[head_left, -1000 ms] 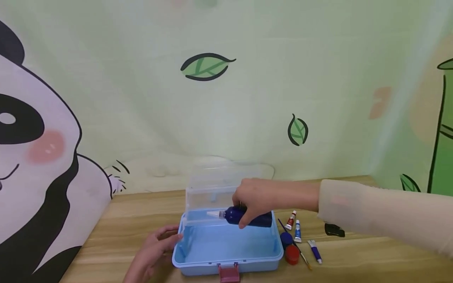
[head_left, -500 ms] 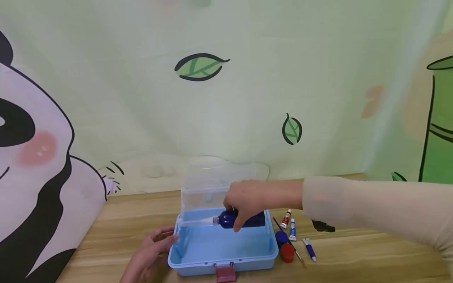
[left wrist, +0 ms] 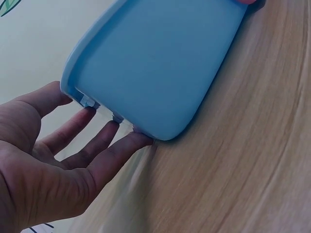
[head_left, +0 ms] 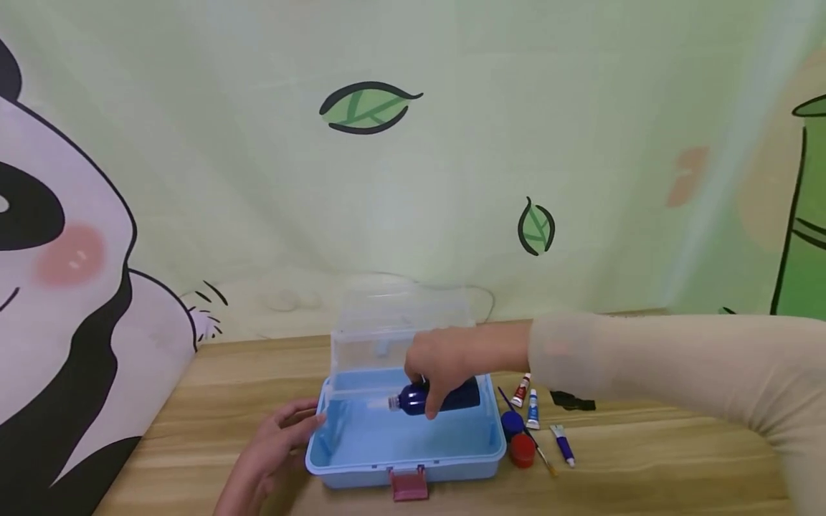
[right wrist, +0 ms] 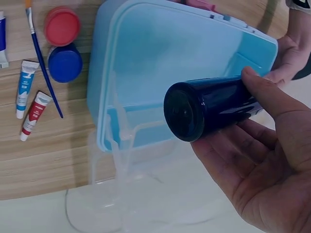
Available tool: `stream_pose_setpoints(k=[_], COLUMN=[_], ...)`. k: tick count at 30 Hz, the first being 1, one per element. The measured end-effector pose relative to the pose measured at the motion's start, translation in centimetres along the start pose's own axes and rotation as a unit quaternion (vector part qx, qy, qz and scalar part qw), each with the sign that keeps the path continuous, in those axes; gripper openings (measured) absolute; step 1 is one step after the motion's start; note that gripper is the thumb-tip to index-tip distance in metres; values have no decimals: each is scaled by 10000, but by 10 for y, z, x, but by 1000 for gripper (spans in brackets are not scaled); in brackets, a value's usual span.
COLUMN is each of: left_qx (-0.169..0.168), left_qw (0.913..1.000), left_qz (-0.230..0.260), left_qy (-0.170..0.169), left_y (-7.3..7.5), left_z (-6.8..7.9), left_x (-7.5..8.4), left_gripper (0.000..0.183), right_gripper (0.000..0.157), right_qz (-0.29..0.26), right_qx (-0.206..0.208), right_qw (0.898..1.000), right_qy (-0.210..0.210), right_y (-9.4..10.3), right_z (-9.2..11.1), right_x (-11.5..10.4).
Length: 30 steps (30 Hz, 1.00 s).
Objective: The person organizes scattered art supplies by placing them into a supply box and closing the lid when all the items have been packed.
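Blue bottle (right wrist: pixel 214 108) held sideways over the light-blue box (head_left: pixel 452 468); right hand (head_left: pixel 442 362) wraps its body. Left hand (head_left: pixel 276 441), fingers spread, braces the box's left end. I judge best: keep that brace, lower level, nozzle (head_left: pixel 379 403) clear of the wall, then release gently. Versus one second ago: bottle slightly nearer the box's front; left hand unmoved.

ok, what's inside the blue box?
Its pale blue floor shows, with the dark blue bottle held over it by the right hand. In the head view, bottle and hand cover part of the box; can't tell whether the bottle touches down.
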<state>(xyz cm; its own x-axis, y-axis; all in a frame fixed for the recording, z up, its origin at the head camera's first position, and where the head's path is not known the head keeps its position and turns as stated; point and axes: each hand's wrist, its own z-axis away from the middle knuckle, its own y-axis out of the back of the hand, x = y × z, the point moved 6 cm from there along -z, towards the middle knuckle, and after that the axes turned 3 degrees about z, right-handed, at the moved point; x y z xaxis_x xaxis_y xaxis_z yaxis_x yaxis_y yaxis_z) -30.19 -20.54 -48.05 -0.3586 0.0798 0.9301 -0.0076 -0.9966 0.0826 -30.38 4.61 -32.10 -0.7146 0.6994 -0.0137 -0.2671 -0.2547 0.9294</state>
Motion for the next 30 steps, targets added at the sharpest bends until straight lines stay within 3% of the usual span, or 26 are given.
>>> stream_pose_setpoints(k=[6, 13, 17, 30], left_qx=[9, 24, -13, -4], left_qw=[10000, 9999, 9999, 9999], left_qz=[57, 84, 122, 171], left_qy=[37, -84, -118, -26], left_y=[1, 0, -2, 1], left_z=[2, 1, 2, 0], left_x=[-2, -1, 0, 2], left_gripper=[57, 53, 53, 56], right_gripper=[29, 28, 27, 28], right_qz=[75, 539, 358, 99], right_qx=[-337, -924, -1386, -2114], right_qw=[9993, 9941, 9895, 9765], right_qy=[-149, -171, -202, -395], right_y=[-10, -20, -25, -47], right_z=[-5, -18, -24, -39], right_x=[1, -3, -6, -20])
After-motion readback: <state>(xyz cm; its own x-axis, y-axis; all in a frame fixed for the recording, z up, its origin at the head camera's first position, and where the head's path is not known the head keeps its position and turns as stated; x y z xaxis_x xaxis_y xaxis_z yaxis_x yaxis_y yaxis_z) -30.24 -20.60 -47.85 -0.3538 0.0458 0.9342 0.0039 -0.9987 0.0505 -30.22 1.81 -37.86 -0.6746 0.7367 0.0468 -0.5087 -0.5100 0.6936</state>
